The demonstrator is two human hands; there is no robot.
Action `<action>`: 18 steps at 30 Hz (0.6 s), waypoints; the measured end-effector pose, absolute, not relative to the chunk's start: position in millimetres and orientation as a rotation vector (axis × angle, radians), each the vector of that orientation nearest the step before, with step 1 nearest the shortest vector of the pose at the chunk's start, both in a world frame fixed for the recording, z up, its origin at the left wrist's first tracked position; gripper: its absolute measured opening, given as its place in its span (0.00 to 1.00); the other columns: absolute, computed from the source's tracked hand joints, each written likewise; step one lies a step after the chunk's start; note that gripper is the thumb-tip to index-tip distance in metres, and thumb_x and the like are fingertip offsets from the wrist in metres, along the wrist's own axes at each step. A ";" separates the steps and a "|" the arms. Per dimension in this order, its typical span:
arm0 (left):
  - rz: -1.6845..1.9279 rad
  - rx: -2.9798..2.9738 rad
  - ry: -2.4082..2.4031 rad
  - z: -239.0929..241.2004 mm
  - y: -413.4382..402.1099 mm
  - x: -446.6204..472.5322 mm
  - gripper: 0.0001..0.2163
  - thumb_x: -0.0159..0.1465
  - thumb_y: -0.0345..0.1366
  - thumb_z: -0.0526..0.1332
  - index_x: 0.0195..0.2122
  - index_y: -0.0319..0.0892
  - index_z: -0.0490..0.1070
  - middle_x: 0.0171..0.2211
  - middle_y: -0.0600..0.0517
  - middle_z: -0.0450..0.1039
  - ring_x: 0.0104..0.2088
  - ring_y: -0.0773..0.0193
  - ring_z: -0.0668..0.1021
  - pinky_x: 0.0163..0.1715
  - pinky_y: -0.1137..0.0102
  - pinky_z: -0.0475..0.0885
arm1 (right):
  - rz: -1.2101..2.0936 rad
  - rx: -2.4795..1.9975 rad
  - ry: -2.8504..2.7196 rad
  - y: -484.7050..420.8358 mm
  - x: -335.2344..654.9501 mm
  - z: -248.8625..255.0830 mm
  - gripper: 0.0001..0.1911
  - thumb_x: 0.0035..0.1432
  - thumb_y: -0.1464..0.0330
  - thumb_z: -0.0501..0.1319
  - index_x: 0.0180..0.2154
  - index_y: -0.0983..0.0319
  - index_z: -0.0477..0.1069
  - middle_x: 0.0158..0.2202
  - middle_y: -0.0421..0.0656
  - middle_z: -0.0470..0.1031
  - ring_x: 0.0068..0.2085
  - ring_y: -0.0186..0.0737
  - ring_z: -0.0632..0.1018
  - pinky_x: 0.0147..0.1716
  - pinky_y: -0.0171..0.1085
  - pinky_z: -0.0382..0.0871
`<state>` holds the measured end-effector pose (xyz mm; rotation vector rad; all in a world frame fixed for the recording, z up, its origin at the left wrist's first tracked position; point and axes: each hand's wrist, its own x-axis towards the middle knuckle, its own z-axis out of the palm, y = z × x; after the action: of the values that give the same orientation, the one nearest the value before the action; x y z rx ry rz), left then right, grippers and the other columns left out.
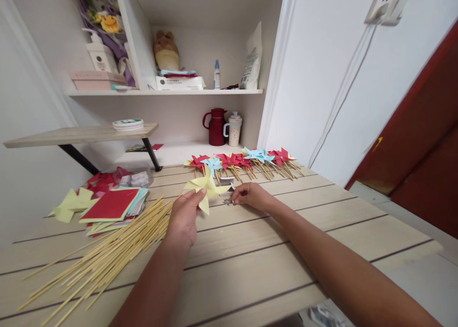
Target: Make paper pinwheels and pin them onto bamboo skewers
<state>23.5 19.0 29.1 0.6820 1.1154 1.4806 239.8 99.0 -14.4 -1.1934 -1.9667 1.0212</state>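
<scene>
My left hand [184,217] is closed on a pale yellow paper pinwheel [205,186], held just above the wooden table [272,250]. Just to its right, my right hand [250,195] pinches at a small heap of metal pins [228,201] lying on the table. A small white box [226,181] sits right behind the pins. Beyond both hands a row of finished red, blue and yellow pinwheels on sticks [246,162] lies along the table's far edge.
A sheaf of bamboo skewers [107,255] fans across the table's left side. A stack of coloured paper squares [114,205] and yellow cut pieces [69,205] lie further left. A red jug [216,127] and cup [234,129] stand on the shelf behind.
</scene>
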 end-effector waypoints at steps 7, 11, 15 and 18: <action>1.453 0.719 1.076 29.0 17.8 24.0 0.12 0.43 0.34 0.76 0.29 0.38 0.80 0.31 0.48 0.79 0.28 0.68 0.76 0.30 0.73 0.67 | 1.006 -1.211 -1.979 98.3 239.2 -16.1 0.04 0.44 0.71 0.64 0.26 0.61 0.79 0.26 0.40 0.79 0.29 0.37 0.75 0.32 0.33 0.65; 1.447 0.716 1.090 28.3 18.6 23.0 0.09 0.46 0.33 0.74 0.29 0.37 0.80 0.30 0.48 0.80 0.28 0.68 0.76 0.30 0.74 0.67 | 1.009 -1.219 -1.936 99.2 238.3 -17.7 0.05 0.47 0.68 0.64 0.27 0.61 0.78 0.27 0.40 0.78 0.29 0.37 0.75 0.32 0.34 0.65; 1.482 0.653 1.144 30.0 18.7 22.8 0.05 0.50 0.30 0.71 0.29 0.38 0.80 0.31 0.48 0.80 0.28 0.68 0.76 0.29 0.74 0.67 | 0.969 -1.235 -1.897 99.3 240.1 -14.3 0.05 0.48 0.67 0.64 0.27 0.62 0.77 0.26 0.41 0.77 0.29 0.37 0.75 0.31 0.34 0.65; 1.537 0.598 1.171 30.6 18.9 22.5 0.04 0.52 0.29 0.70 0.29 0.40 0.79 0.31 0.50 0.80 0.29 0.68 0.76 0.30 0.74 0.67 | 0.924 -1.221 -1.909 91.2 239.1 -2.9 0.04 0.49 0.69 0.64 0.27 0.62 0.77 0.26 0.41 0.76 0.30 0.38 0.75 0.32 0.34 0.65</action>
<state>22.5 18.9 30.6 0.5983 1.1713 1.5373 239.1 91.2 -2.9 -1.2208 -1.9090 0.9237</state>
